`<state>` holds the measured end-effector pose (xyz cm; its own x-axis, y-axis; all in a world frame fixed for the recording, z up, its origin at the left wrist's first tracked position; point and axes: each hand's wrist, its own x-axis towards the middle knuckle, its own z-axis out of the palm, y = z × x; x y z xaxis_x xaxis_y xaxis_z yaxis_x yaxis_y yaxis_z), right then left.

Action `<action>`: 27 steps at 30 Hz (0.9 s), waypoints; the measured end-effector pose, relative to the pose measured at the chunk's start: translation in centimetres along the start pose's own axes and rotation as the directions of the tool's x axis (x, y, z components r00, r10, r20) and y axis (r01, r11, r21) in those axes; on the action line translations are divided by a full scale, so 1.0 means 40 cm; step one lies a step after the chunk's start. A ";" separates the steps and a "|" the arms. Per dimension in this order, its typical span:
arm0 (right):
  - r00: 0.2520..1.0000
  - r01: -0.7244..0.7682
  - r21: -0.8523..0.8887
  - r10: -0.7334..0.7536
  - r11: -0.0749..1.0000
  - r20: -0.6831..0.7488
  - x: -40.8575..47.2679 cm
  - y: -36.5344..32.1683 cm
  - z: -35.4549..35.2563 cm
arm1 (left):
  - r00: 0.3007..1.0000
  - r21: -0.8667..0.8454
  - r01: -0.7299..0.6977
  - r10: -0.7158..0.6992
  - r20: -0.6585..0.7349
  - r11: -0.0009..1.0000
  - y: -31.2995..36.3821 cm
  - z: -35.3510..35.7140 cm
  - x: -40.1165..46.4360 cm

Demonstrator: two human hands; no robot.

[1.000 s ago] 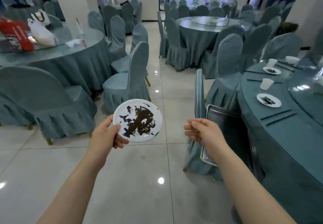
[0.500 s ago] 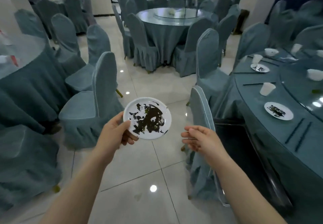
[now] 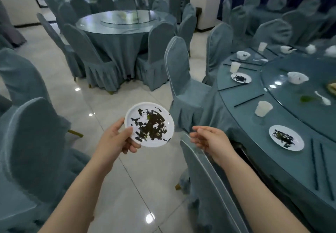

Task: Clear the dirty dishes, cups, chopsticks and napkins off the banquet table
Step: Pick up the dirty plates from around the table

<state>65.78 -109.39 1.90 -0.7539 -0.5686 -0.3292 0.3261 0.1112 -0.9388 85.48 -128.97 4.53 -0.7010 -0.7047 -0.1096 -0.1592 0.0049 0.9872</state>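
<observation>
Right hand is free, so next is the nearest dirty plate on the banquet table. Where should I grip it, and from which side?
Take the nearest dirty plate by its rim on the table-edge side, coming in from the left with the right hand. It lies flat, so a thumb on top and fingers under the rim probably works best. The chopsticks lie just beyond, so keep clear of that side.

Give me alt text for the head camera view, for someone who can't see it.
A person's left hand holds a white plate smeared with dark sauce above a tiled floor, while the empty right hand hangs open beside it. To the right, a round banquet table still carries dirty plates, cups and chopsticks, with covered chairs around.
</observation>
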 end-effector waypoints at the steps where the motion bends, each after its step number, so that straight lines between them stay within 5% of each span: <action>1: 1.000 -0.010 -0.004 0.010 1.000 -0.024 0.040 -0.012 0.007 | 1.000 0.005 -0.003 0.003 0.014 1.000 0.008 0.001 0.057; 9: 0.960 -0.023 0.067 0.040 0.998 -0.276 0.362 -0.092 0.032 | 0.969 0.013 -0.087 0.081 0.235 0.996 0.054 0.050 0.560; 16: 0.858 0.005 0.206 0.101 0.979 -0.504 0.521 -0.137 0.024 | 0.832 0.007 -0.074 0.058 0.552 0.997 0.105 0.193 0.916; 27: 0.657 0.028 0.305 0.213 0.952 -0.723 0.819 -0.148 -0.165 | 0.716 0.068 -0.059 -0.005 0.698 0.996 0.114 0.466 1.340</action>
<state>35.39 -123.28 -4.01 -0.8384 0.2399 -0.4894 0.4633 -0.1592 -0.8718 34.21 -153.50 1.00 -0.9863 -0.0089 -0.1646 -0.1647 0.0946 0.9818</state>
